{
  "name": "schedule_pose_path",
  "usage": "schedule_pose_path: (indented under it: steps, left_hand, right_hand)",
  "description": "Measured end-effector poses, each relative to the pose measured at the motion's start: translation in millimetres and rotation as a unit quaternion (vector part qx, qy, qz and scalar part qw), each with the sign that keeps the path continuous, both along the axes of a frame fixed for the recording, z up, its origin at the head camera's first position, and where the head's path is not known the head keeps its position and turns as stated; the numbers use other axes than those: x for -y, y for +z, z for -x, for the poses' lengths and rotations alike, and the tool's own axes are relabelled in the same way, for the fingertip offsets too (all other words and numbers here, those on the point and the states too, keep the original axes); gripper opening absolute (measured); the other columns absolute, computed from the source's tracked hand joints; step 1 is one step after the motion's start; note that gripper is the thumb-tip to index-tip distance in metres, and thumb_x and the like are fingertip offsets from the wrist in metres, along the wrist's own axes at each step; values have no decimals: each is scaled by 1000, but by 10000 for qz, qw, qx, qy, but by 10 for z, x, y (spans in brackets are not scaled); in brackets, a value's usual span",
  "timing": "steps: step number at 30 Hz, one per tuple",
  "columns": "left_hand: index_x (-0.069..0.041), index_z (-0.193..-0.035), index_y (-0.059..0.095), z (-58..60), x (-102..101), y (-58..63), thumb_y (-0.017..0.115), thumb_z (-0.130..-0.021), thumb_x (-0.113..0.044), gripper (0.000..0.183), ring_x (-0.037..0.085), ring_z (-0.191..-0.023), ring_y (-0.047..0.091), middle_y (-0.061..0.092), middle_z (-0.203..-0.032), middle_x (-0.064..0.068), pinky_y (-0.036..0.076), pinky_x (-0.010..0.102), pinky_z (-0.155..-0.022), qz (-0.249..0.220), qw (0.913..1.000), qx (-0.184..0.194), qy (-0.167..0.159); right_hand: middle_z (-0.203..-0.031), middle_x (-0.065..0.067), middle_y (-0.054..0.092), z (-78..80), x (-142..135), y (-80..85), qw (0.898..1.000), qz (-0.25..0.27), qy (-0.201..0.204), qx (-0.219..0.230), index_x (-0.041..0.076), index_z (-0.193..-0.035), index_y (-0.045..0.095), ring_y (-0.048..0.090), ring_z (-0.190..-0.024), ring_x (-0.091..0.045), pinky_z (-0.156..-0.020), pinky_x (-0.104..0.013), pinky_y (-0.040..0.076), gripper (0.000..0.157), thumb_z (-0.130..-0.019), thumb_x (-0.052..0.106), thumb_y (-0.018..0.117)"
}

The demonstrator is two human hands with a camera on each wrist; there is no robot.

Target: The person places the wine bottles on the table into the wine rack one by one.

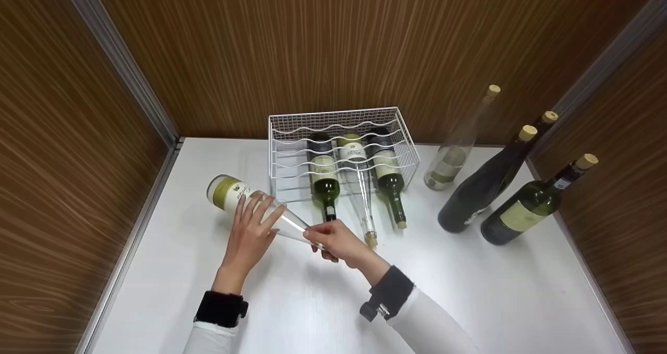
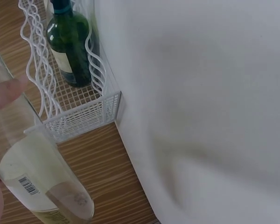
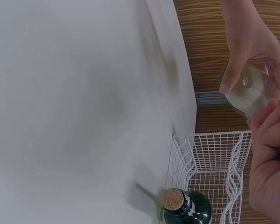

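A clear glass wine bottle [image 1: 295, 223] with a white and yellow-green label is held tilted, its base to the upper left and its neck to the lower right. My left hand [image 1: 251, 234] grips the body, thumb on one side and fingers on the other. Around the neck, my right hand [image 1: 341, 243] curls its thumb and fingers, hiding the bottle's mouth. Just behind the hands stands a white wire rack [image 1: 270, 153]. Lying in it, necks forward, are a green bottle [image 1: 324, 169], a clear bottle [image 1: 356, 153] and another green bottle [image 1: 386, 165].
On the right of the white table [image 1: 312, 312], corked bottles stand upright: a clear one [image 1: 449, 163], a dark one [image 1: 471, 197] with another dark bottle [image 1: 542, 129] partly behind it, and a green one [image 1: 523, 216]. Wood-grain panels [image 1: 250, 46] enclose the back and sides.
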State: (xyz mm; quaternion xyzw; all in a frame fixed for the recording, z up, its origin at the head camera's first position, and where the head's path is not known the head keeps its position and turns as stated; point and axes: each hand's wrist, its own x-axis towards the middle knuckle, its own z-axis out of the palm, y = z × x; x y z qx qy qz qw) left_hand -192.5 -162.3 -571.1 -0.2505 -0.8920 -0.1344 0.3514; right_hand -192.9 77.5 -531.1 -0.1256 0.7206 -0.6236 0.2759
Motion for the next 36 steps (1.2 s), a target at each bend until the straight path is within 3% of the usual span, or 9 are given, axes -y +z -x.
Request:
schedule_pose_path:
  steps: [4, 6, 9, 12, 18, 23, 26, 31, 36]
  left_hand:
    - [-9, -132, 60, -44, 3, 9, 92, -65, -33, 78, 36, -135, 39, 53, -139, 13, 21, 57, -113, -653, 9968, 235, -397]
    - [-7, -132, 60, -64, 0, 21, 82, -76, -42, 70, 34, -135, 40, 53, -140, 14, 22, 54, -114, -1190, 9911, 264, -530]
    - [-4, -131, 60, -87, -9, 51, 63, -94, -44, 55, 33, -133, 43, 55, -138, 15, 25, 49, -114, -1969, 9788, 174, -533]
    - [-2, -130, 60, -94, 1, 52, 49, -102, -41, 49, 32, -132, 44, 54, -138, 16, 26, 46, -113, -2420, 9694, 107, -409]
    - [-2, -136, 56, -132, 48, -28, 57, -99, -15, 39, 34, -139, 34, 42, -149, 17, 24, 43, -115, -2904, 9544, 628, -299]
    - [-5, -148, 44, -208, 41, -60, 51, -103, -15, 47, 31, -143, 28, 29, -158, 11, 28, 47, -113, -3223, 9352, 1460, -126]
    - [-5, -152, 35, -243, 28, -53, 47, -104, -14, 50, 29, -144, 27, 27, -159, 10, 29, 50, -112, -3409, 9229, 1789, -72]
    - [1, -150, 35, -264, 1, -38, 43, -106, -17, 48, 31, -140, 33, 34, -155, 14, 30, 49, -111, -3652, 9137, 1782, -62]
    - [4, -145, 42, -260, -2, -74, 42, -106, -16, 44, 30, -129, 49, 48, -144, 18, 43, 46, -101, -3846, 9079, 1666, 26]
  right_hand:
    - [-69, -3, 57, -26, -42, 9, 10000, -32, -27, -46, 1, -101, 71, 38, -42, -9, -37, -24, 25, 28, -97, 27, 63]
    - [-69, -3, 57, -41, -64, 11, 10000, 18, -70, -38, 0, -104, 71, 39, -42, -9, -36, -24, 25, 30, -97, 27, 63]
    - [-69, -4, 57, -64, -110, 26, 9998, 153, -132, 12, -3, -104, 71, 38, -41, -8, -36, -23, 25, 31, -96, 27, 64]
    - [-69, -5, 57, -78, -178, 53, 9996, 211, -173, 19, -3, -105, 70, 38, -41, -8, -36, -21, 26, 32, -96, 27, 64]
    - [-71, -4, 59, -103, -364, 147, 9996, 117, -236, 30, -4, -109, 70, 38, -41, -8, -36, -21, 27, 36, -96, 29, 64]
    - [-70, -4, 59, -138, -543, 206, 9996, 82, -285, 43, -3, -117, 69, 38, -41, -7, -37, -21, 28, 37, -97, 28, 63]
    - [-71, -4, 59, -174, -641, 232, 9996, -26, -275, -11, 0, -110, 72, 37, -41, -8, -36, -20, 28, 32, -98, 28, 62]
    - [-70, -5, 58, -220, -766, 244, 9997, -130, -216, -74, 2, -94, 71, 36, -40, -8, -36, -21, 26, 28, -97, 29, 63]
    - [-69, -5, 57, -247, -870, 239, 9994, -272, -205, -48, 0, -94, 71, 36, -40, -7, -36, -21, 25, 27, -98, 25, 62]
